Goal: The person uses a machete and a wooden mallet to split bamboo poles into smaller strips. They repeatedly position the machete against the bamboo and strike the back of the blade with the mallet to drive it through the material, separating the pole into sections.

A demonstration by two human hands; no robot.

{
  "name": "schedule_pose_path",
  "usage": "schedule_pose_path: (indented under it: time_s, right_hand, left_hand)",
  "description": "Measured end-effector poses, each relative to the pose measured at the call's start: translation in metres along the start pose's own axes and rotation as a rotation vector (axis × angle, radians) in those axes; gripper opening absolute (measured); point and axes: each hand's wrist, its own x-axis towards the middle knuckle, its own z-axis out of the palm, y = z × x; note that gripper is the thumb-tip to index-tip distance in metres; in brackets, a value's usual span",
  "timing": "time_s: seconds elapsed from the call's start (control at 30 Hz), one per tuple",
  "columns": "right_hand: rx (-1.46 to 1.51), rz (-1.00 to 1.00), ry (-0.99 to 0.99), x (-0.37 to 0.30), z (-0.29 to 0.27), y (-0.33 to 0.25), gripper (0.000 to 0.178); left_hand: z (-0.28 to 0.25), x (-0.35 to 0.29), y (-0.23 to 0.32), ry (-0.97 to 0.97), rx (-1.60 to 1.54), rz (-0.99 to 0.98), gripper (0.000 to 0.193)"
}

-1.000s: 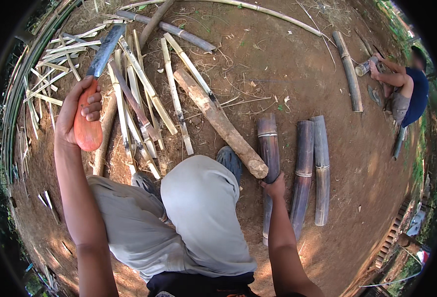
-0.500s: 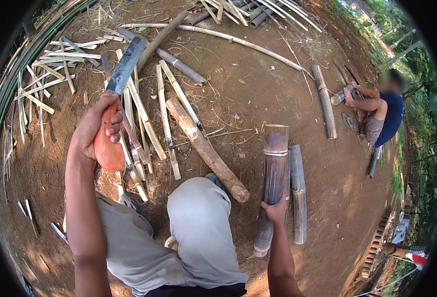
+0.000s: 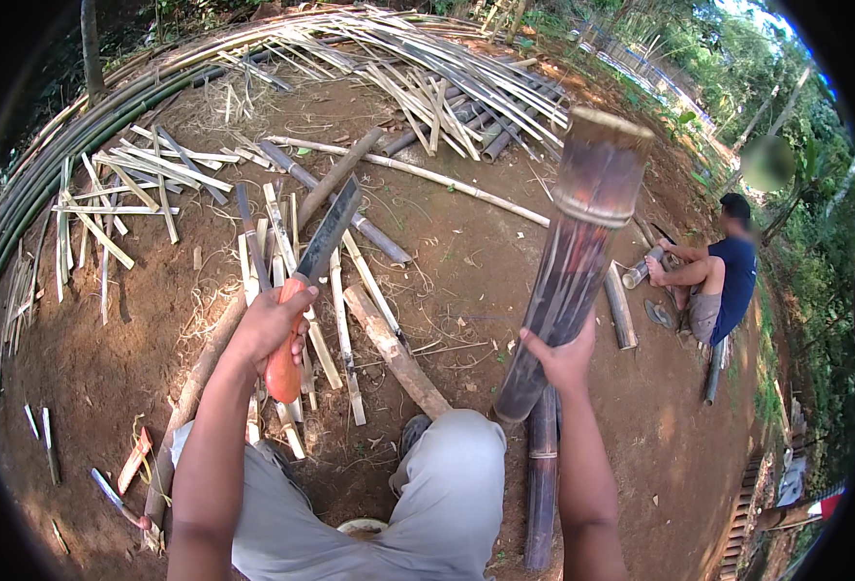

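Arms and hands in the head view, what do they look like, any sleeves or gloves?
Both forearms are bare up to the lower edge of the picture: no sleeves show, and no gloves. The left hand and right hand show no watch, ring or band. Light grey trousers cover the knees between them.

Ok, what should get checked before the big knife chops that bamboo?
1. Left hand grips the machete by its orange handle: ok.
2. Right hand holds the bamboo section: ok.
3. Section upright: not ok, tilted.
4. Section's foot firmly planted: cannot tell, hidden behind the knee.
5. Seated person away from the blade: ok.
6. Blade clear of the right hand: ok.
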Motion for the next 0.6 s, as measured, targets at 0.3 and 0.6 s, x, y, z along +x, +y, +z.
schedule_pose_path:
  time_s: [0.3, 0.6]
  right_hand:
    - [0.453, 0.07, 0.445, 0.129, 0.085, -0.086, 0.077]
    - [0.995, 0.888, 0.115, 0.082, 0.129, 0.007, 0.064]
  left_hand:
    - [-0.058, -0.016, 0.009, 0.143, -0.194, 0.131, 0.029]
    - [-0.116, -0.063, 0.003, 0.368, -0.181, 0.226, 0.03]
